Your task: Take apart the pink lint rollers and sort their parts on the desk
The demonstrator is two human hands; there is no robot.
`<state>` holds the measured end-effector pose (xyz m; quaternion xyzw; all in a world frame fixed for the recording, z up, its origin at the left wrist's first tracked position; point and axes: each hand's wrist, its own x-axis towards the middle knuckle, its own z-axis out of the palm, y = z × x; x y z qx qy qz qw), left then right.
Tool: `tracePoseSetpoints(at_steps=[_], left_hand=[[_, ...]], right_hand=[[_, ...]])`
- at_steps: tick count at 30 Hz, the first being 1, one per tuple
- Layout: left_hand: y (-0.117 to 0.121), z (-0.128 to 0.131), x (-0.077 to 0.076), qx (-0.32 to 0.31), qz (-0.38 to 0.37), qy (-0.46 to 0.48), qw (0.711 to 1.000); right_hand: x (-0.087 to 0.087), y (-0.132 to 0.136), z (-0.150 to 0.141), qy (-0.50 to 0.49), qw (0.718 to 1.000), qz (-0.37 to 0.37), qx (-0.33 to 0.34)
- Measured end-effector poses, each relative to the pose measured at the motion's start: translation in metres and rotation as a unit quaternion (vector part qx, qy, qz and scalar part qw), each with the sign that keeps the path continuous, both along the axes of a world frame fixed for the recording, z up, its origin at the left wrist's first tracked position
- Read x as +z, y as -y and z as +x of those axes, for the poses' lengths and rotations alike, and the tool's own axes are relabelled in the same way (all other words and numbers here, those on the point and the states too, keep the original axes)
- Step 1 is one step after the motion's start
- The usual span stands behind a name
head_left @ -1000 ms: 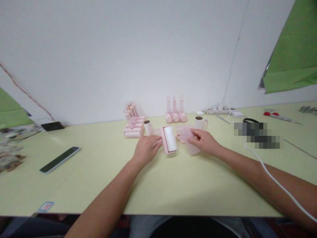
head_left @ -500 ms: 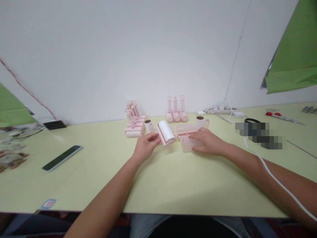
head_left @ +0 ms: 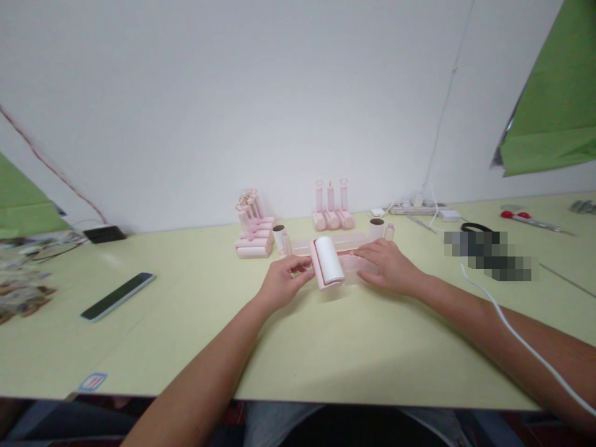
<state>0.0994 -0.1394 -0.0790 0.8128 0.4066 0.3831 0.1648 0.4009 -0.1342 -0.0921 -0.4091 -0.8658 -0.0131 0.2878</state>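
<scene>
My left hand (head_left: 286, 280) is closed around the pink handle end of a lint roller, most of which its fingers hide. The white sticky roll (head_left: 328, 259) sits tilted in its pink holder, just above the table. My right hand (head_left: 388, 267) has its thumb and fingers on a translucent pink cover (head_left: 356, 264) right of the roller; the roller partly hides that cover. Behind both hands lies a long pale pink piece (head_left: 348, 240). White tubes with brown insides, the left tube (head_left: 278, 236) and the right tube (head_left: 376, 230), stand at either side beside small pink handles.
Several pink lint rollers (head_left: 254, 239) lie in a row at the back left. Three more rollers (head_left: 331, 217) stand by the wall. A phone (head_left: 118, 297) lies left; scissors (head_left: 535, 219), a power strip (head_left: 414, 210) and a white cable (head_left: 503, 320) are on the right.
My left hand has moved the lint roller right and slightly toward me, so it now overlaps the pink cover in view. My right hand stays almost in place on the cover.
</scene>
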Motion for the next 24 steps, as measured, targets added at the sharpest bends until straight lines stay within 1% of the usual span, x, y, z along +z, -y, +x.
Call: tracePoseSetpoints(at_steps=[2,3,4,5,7,8,9,10,11,13,15,18,21,24], left_hand=[[0.003,0.004,0.001,-0.016,0.014,-0.01,1.0],[0.006,0.006,0.001,-0.021,0.024,-0.016,0.999],[0.008,0.009,0.001,-0.025,0.038,-0.023,0.999],[0.01,0.012,0.001,-0.028,0.054,-0.032,0.998],[0.016,0.017,0.001,-0.034,0.09,-0.057,0.994],[0.018,0.02,0.002,-0.038,0.107,-0.071,0.991],[0.021,0.022,0.003,-0.044,0.12,-0.086,0.988],[0.024,0.023,0.005,-0.051,0.127,-0.098,0.986],[0.027,0.024,0.007,-0.057,0.128,-0.103,0.985],[0.031,0.025,0.014,-0.063,0.123,-0.09,0.986],[0.035,0.026,0.022,-0.057,0.127,-0.059,0.988],[0.039,0.031,0.035,-0.063,0.148,-0.042,0.986],[0.04,0.038,0.045,-0.085,0.153,-0.063,0.982],[0.037,0.045,0.052,-0.097,0.146,-0.092,0.98]], right_hand=[[0.003,0.007,-0.006,-0.079,0.997,-0.01,0.003],[0.004,0.011,-0.01,-0.122,0.992,-0.034,0.011],[0.004,0.015,-0.014,-0.162,0.984,-0.073,0.026],[0.002,0.019,-0.019,-0.198,0.972,-0.12,0.046],[-0.003,0.025,-0.03,-0.258,0.939,-0.21,0.089],[-0.006,0.027,-0.034,-0.278,0.923,-0.244,0.103],[-0.009,0.029,-0.038,-0.295,0.912,-0.264,0.106],[-0.011,0.031,-0.041,-0.304,0.907,-0.272,0.102],[-0.012,0.033,-0.044,-0.304,0.909,-0.268,0.094],[-0.011,0.037,-0.046,-0.284,0.925,-0.241,0.077],[-0.007,0.041,-0.047,-0.252,0.943,-0.208,0.066],[-0.002,0.048,-0.05,-0.218,0.957,-0.178,0.063],[0.0,0.053,-0.053,-0.201,0.963,-0.157,0.087],[-0.002,0.054,-0.054,-0.192,0.965,-0.135,0.12]])
